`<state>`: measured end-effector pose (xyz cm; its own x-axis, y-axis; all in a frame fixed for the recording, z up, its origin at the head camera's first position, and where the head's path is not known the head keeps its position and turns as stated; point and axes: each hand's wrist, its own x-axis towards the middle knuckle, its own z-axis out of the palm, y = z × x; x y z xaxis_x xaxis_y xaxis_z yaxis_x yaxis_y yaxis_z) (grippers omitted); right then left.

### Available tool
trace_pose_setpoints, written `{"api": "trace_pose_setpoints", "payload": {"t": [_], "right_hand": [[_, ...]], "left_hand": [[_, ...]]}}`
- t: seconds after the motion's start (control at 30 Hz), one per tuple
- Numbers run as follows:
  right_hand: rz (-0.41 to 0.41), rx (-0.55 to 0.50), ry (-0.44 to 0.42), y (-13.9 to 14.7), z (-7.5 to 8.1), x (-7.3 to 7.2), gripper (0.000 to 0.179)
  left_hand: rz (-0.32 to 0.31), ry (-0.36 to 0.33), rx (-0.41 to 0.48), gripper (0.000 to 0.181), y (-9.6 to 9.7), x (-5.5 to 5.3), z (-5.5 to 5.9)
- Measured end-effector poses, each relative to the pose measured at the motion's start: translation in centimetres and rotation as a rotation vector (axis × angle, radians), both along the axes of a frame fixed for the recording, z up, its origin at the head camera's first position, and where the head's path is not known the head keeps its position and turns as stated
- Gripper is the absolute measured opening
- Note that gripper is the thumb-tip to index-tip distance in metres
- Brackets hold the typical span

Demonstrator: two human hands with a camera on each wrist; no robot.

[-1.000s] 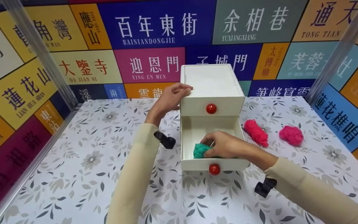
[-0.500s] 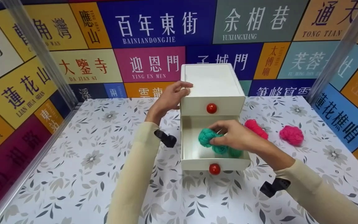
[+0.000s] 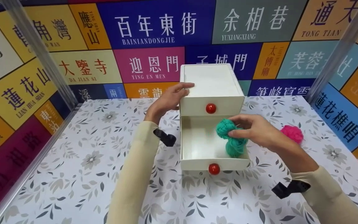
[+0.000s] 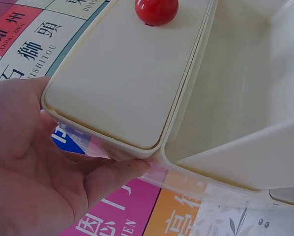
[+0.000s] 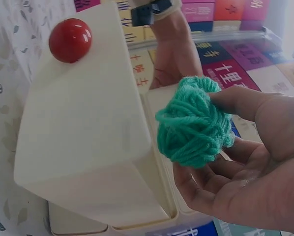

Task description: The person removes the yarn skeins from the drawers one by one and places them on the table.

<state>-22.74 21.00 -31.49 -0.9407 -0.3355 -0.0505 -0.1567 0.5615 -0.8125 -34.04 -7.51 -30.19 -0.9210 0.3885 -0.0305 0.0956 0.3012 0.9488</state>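
A bundle of green yarn (image 3: 225, 128) is pinched between the thumb and fingers of my right hand (image 3: 256, 130), above the right side of the pulled-out lower drawer (image 3: 197, 140). A second lobe of green yarn hangs below; whether it is a separate piece I cannot tell. The right wrist view shows the green yarn (image 5: 193, 123) in my fingertips, beside the drawer front (image 5: 83, 113). My left hand (image 3: 171, 96) grips the upper left edge of the white drawer cabinet (image 3: 211, 79). In the left wrist view, the left thumb (image 4: 117, 177) lies along its side.
A pink yarn bundle (image 3: 292, 134) lies on the floral tablecloth (image 3: 104, 174) to the right. The upper drawer (image 3: 194, 107) is closed, with a red knob (image 3: 211, 108). A printed sign wall (image 3: 154, 25) stands close behind the cabinet.
My right hand has lifted the green yarn from the lower drawer's floor and moved it up and right. It now covers the red-pink yarn bundle beside the cabinet. The left hand stays put.
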Motion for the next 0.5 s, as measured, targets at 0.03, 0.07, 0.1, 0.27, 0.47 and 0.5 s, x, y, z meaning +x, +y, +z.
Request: {"api": "trace_pose_setpoints", "payload": {"t": [0.03, 0.07, 0.1, 0.27, 0.47, 0.5], "right_hand": [[-0.008, -0.006, -0.005, 0.4, 0.1, 0.0, 0.053], [-0.015, -0.011, -0.010, 0.9, 0.1, 0.0, 0.054], [-0.020, -0.014, -0.013, 1.3, 0.1, 0.0, 0.056], [-0.057, -0.027, -0.016, 3.7, -0.3, 0.0, 0.057], [-0.092, -0.048, -0.025, 6.3, -1.6, -0.2, 0.061], [-0.094, -0.052, -0.029, 6.7, -1.9, -0.3, 0.062]], "left_hand": [[-0.004, 0.000, -0.002, 0.039, 0.0, 0.0, 0.0], [-0.007, 0.001, -0.005, 0.039, 0.0, 0.0, 0.0], [-0.011, 0.002, -0.004, 0.039, 0.0, 0.0, 0.0], [-0.020, 0.008, 0.002, 0.039, -0.1, -0.1, -0.2], [-0.029, 0.019, 0.029, 0.039, -0.1, -0.1, -0.3], [-0.030, 0.022, 0.029, 0.039, -0.1, -0.1, -0.4]]}}
